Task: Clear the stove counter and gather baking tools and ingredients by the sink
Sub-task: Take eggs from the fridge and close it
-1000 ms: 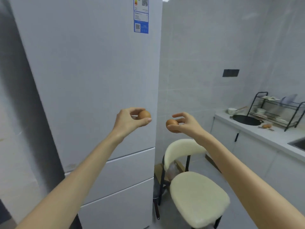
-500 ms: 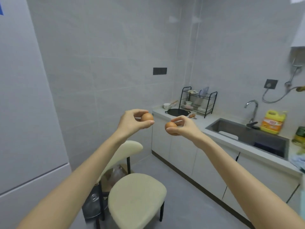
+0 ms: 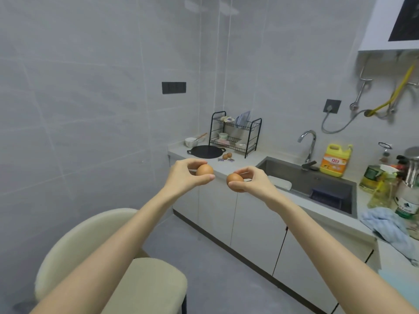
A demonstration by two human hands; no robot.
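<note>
My left hand (image 3: 186, 175) pinches a brown egg (image 3: 204, 170) between thumb and fingers, held out in the air. My right hand (image 3: 251, 181) pinches a second brown egg (image 3: 234, 179) just to its right. Both hands hover in front of the grey counter (image 3: 238, 165) left of the sink (image 3: 303, 177). On that counter lie two more brown eggs (image 3: 227, 155), a black flat pan (image 3: 205, 152) and a white bowl (image 3: 191, 141) with a wooden utensil in it.
A black dish rack (image 3: 235, 134) stands at the counter's far end. A faucet (image 3: 308, 143), yellow detergent jug (image 3: 335, 160), bottles (image 3: 385, 177) and a blue cloth (image 3: 385, 225) are around the sink. A cream chair (image 3: 108, 257) stands below my arms on the left.
The view has swung right from the fridge to the sink counter. Both hands keep their eggs at the same spacing in front of me.
</note>
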